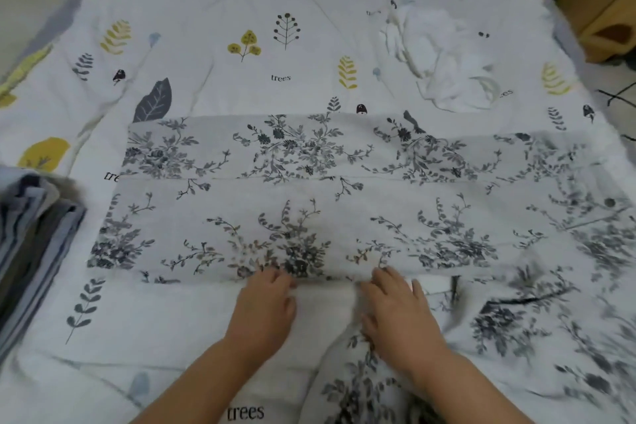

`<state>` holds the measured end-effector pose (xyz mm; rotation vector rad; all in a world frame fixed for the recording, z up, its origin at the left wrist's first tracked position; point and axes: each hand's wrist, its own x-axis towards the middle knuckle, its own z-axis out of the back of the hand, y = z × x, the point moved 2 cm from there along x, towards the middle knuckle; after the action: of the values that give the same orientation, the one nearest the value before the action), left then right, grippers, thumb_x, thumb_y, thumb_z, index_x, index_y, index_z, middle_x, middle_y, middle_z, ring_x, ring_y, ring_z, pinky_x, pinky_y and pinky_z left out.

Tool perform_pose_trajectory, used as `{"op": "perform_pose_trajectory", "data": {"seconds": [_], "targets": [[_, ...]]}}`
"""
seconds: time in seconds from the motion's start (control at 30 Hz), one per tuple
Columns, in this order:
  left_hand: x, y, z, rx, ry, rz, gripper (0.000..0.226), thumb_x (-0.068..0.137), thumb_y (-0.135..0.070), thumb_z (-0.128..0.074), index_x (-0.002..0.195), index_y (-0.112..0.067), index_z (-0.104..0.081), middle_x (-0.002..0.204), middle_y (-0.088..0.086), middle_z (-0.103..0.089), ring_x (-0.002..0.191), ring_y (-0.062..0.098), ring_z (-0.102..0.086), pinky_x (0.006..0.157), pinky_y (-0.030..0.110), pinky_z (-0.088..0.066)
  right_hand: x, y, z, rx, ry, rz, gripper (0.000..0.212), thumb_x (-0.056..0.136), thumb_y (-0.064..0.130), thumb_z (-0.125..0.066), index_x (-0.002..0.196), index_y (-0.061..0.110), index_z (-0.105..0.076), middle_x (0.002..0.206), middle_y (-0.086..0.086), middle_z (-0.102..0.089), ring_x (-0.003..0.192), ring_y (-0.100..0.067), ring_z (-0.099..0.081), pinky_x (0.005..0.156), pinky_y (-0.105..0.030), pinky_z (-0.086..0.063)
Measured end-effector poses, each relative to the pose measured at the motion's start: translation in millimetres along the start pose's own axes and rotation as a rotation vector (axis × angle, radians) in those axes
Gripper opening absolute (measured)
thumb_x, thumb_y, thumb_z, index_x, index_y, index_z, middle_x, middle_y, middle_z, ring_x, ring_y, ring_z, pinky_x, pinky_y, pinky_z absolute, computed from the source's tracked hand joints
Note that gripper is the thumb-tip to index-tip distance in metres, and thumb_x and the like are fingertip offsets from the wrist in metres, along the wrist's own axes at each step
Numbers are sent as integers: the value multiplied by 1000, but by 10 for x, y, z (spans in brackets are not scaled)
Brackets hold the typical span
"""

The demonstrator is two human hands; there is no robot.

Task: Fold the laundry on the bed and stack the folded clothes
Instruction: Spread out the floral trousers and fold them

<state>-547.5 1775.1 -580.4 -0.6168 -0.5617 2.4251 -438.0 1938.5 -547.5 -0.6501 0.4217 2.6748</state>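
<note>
2 hands working the near edge of the floral sheet (309,210), lying flat across the bed (241,10): left hand (265,306) and right hand (395,313) pressing with relaxed fingers, gripping nothing. Looking light, limp, crease-prone; best pinching at corners. Waiting beside: folded stack (31,227).

Two forearms enter from the lower edge of the frame, each ending in a hand: the left hand (265,306) at lower centre, the right hand (395,313) just to its right. Both forearms are bare as far as the frame shows; no sleeve reaches them. No ring, watch, bracelet or glove shows on either. Fingernails appear short and unpainted, though blur limits certainty.
</note>
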Motion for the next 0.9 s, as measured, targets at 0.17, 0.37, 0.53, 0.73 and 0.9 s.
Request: {"op": "perform_pose_trajectory", "data": {"seconds": [0.17, 0.37, 0.53, 0.73, 0.9], "targets": [[-334, -440, -476, -219, 225, 189, 35, 95, -46, -40, 120, -24, -51, 99, -14, -54, 89, 6, -51, 75, 20, -36, -304, -414, -23, -98, -14, -40, 48, 95, 37, -40, 141, 26, -31, 153, 2, -18, 143, -17, -7, 115, -45, -6], [-625, -683, -673, -576, 515, 264, 55, 78, -30, -74, 126, -26, -47, 127, -6, -55, 107, 9, -56, 94, 24, -45, -461, -679, -176, -128, 80, -11, 51, 92, 24, -47, 141, 27, -32, 152, -1, -24, 145, -21, -5, 114, -50, 1], [-839, -534, -8, -626, 630, 180, 39, 72, -27, -79, 108, -33, -66, 105, -11, -71, 96, 4, -66, 89, 26, -52, -566, -507, 107, 35, 156, 159, 11, 89, 11, -41, 88, 21, -38, 88, -5, -55, 83, -24, -51, 69, -31, -37], [-890, -108, 838, -405, 688, 278, 50, 41, -48, -88, 80, -20, -76, 84, 3, -75, 80, 19, -71, 72, 27, -53, -593, -404, 502, 478, -409, 174, 27, 85, 0, -47, 68, 21, -40, 60, 4, -44, 62, -23, -43, 59, -31, -29], [-966, 135, 870, -146, 736, 388, 20, 48, -43, -79, 60, -30, -70, 70, -16, -67, 70, -2, -62, 66, 12, -43, -346, -506, 293, 476, -484, -29, 23, 94, 17, -48, 73, 12, -42, 63, -4, -47, 64, -29, -47, 64, -37, -35]]}}
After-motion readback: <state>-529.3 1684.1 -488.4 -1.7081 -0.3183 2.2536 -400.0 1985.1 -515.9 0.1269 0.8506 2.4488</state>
